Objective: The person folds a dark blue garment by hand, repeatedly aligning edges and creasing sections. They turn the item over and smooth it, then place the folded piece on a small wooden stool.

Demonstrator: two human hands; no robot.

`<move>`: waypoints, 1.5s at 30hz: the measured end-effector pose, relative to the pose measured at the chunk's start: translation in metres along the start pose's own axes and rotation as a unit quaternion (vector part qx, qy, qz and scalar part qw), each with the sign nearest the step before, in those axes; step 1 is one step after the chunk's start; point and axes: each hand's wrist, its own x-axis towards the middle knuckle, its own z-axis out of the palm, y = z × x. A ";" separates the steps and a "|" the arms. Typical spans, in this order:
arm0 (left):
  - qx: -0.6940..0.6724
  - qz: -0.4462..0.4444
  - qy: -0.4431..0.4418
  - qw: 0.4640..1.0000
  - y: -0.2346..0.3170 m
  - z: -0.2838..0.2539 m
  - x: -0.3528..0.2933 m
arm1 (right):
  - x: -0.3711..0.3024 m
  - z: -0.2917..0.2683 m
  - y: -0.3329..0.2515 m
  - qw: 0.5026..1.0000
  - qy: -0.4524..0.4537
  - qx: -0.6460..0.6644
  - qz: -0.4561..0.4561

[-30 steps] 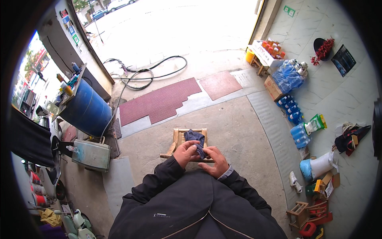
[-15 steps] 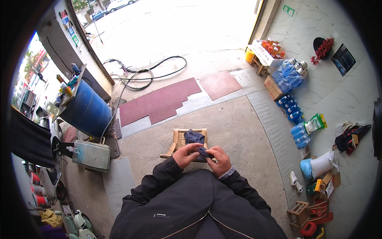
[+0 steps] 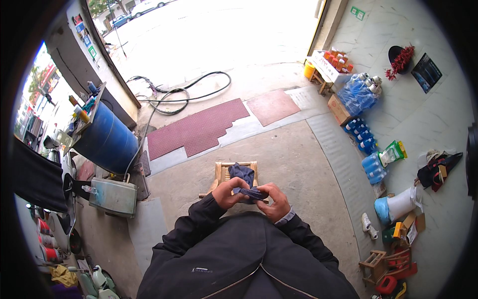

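Observation:
Between my hands, a strip of dark navy cloth is stretched sideways above the near edge of a small wooden stool. My left hand pinches its left end between thumb and fingers. At the other end, my right hand grips it with thumb and index finger. More navy cloth lies crumpled on the slatted seat just beyond my fingers. Whether it joins the strip in my hands I cannot tell, and the exact kind of cloth item is unclear.
A blue barrel and a grey-green box stand to the left. Along the right wall are bottle packs, white shoes and a small wooden stool. Red mats and a black hose lie ahead.
The cloth in my hands has gone from a small bunched fold to a wider, stretched strip. My left hand has turned slightly; both hands stay close together.

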 end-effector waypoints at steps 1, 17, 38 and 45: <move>-0.009 -0.009 0.001 1.000 0.000 0.000 0.000 | 0.000 0.000 0.000 1.000 -0.002 0.004 0.006; 0.004 0.045 0.028 0.999 0.009 0.000 -0.002 | -0.004 0.000 0.000 0.999 0.005 0.008 -0.031; -0.015 0.011 0.113 0.993 0.018 0.006 -0.002 | -0.002 0.001 -0.006 0.996 0.049 -0.047 -0.054; 0.166 0.093 0.096 0.977 0.019 0.003 -0.001 | 0.000 -0.001 -0.002 0.998 0.050 -0.007 -0.046</move>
